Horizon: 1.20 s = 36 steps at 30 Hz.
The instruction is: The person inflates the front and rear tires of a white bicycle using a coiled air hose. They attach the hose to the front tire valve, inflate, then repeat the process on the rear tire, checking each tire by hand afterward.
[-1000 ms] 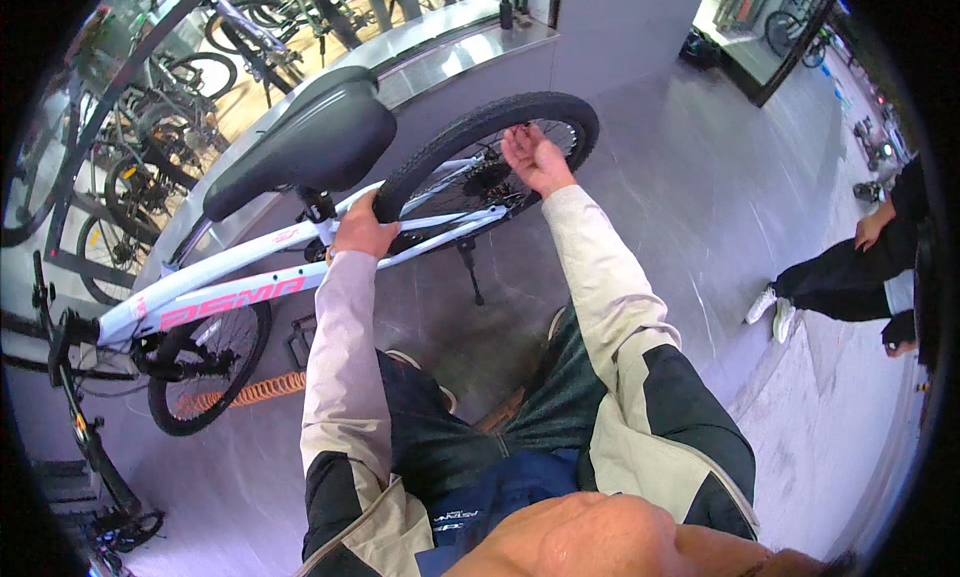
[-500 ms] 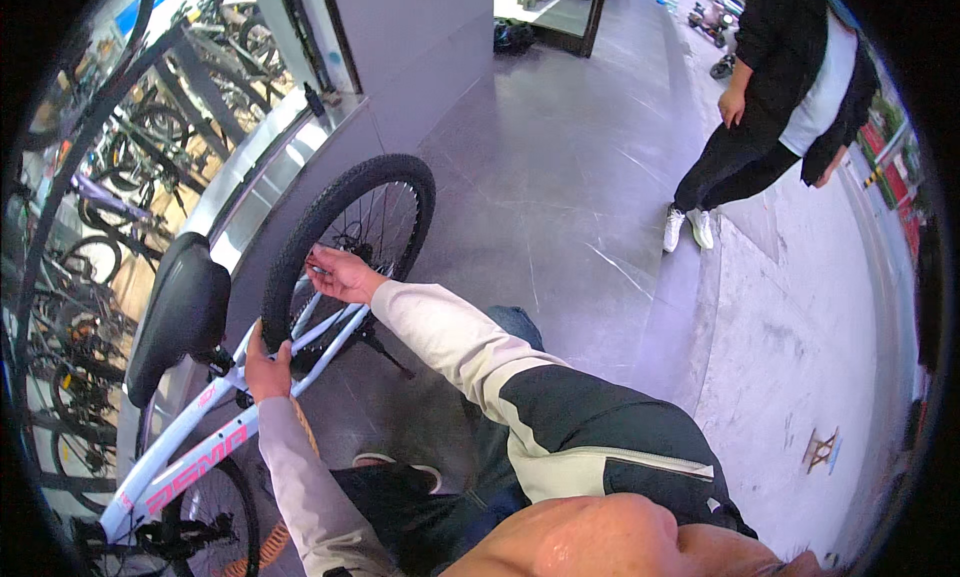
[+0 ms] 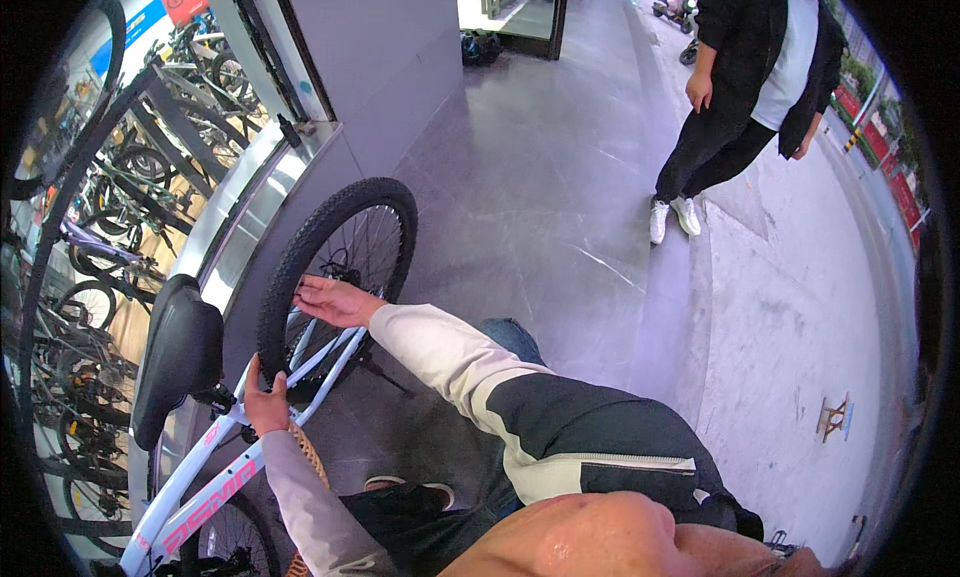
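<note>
A white bicycle with pink lettering stands on my left, its black saddle beside my left hand. My left hand straddles the near part of the rear tyre, thumb on one side and fingers on the other, just above the frame tubes. Through the wheel's side, my right hand reaches in by the spokes. Its fingers are stretched out, with the tips at the inner edge of the tyre. Nothing shows clearly in that hand; the fingertips are partly unclear. The wheel hub lies just beyond it.
On the left, a shop window shows many bicycles inside. A kickstand slants from the frame to the grey tiled floor. An orange coiled hose hangs by my left forearm. A person in black stands at the far right.
My right hand's fingers have straightened from a pinch near the rim. My left hand stays at the tyre. The whole view has shifted slightly, and the standing person appears farther left.
</note>
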Each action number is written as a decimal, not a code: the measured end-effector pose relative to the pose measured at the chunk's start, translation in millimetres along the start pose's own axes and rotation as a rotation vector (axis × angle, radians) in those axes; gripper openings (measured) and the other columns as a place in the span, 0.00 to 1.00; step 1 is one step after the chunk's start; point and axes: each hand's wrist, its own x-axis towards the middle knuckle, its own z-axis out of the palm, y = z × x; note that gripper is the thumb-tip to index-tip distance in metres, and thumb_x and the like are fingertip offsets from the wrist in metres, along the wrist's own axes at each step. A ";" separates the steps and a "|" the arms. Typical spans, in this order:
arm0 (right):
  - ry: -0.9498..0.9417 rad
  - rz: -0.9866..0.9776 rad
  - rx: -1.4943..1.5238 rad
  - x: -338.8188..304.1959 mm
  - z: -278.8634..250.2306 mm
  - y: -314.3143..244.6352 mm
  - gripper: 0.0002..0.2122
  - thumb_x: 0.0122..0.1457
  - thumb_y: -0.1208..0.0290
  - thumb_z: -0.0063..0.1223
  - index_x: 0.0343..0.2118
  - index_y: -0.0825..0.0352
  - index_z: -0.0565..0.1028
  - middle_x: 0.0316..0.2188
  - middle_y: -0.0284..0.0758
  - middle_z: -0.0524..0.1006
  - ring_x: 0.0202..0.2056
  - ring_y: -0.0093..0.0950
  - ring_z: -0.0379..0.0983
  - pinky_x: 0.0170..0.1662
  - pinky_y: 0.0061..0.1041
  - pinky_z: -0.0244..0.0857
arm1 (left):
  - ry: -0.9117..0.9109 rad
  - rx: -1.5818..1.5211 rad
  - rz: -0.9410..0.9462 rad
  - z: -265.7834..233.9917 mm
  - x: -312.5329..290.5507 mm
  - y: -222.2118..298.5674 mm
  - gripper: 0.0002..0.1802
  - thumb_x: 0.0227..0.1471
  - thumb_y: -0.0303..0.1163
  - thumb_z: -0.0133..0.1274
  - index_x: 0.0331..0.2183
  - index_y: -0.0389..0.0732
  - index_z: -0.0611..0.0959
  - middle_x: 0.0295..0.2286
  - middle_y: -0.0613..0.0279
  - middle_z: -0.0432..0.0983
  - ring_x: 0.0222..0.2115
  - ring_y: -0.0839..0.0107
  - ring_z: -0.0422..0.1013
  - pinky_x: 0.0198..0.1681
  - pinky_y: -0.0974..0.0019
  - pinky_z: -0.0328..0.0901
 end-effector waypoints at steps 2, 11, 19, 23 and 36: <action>0.047 0.049 0.112 0.3 -2.8 -2.1 0.15 0.70 0.70 0.50 0.57 0.63 0.73 0.52 0.30 0.76 0.55 0.26 0.72 0.63 0.23 0.65 | -0.002 0.005 -0.007 0.3 0.5 -1.4 0.35 0.50 0.25 0.65 0.60 0.38 0.75 0.55 0.49 0.75 0.57 0.60 0.71 0.61 0.63 0.62; -0.024 0.070 0.101 4.3 -12.6 -4.5 0.17 0.70 0.70 0.50 0.59 0.66 0.71 0.57 0.32 0.73 0.59 0.26 0.69 0.68 0.24 0.60 | -0.009 0.002 0.030 1.9 3.2 -10.3 0.35 0.51 0.26 0.64 0.61 0.39 0.75 0.55 0.49 0.75 0.57 0.59 0.71 0.62 0.62 0.61; -0.039 0.064 0.091 3.1 -11.1 -3.9 0.15 0.70 0.72 0.50 0.58 0.66 0.72 0.56 0.33 0.74 0.58 0.26 0.70 0.67 0.23 0.62 | -0.022 -0.026 -0.037 1.9 2.5 -8.3 0.35 0.51 0.26 0.64 0.61 0.39 0.74 0.56 0.50 0.75 0.58 0.59 0.70 0.62 0.62 0.60; -0.025 0.073 0.088 4.9 -10.9 -6.7 0.14 0.69 0.74 0.50 0.57 0.66 0.73 0.54 0.34 0.76 0.56 0.26 0.72 0.64 0.23 0.66 | -0.013 -0.033 -0.001 2.3 3.4 -10.5 0.35 0.51 0.26 0.64 0.61 0.39 0.74 0.56 0.50 0.75 0.58 0.59 0.70 0.62 0.62 0.60; 0.493 0.191 -0.342 -15.1 -6.1 -10.5 0.14 0.69 0.57 0.53 0.40 0.65 0.78 0.35 0.33 0.80 0.37 0.25 0.78 0.43 0.27 0.75 | -0.061 -0.390 -0.099 8.7 -25.1 13.7 0.17 0.62 0.38 0.58 0.50 0.41 0.82 0.35 0.64 0.80 0.31 0.75 0.72 0.36 0.69 0.67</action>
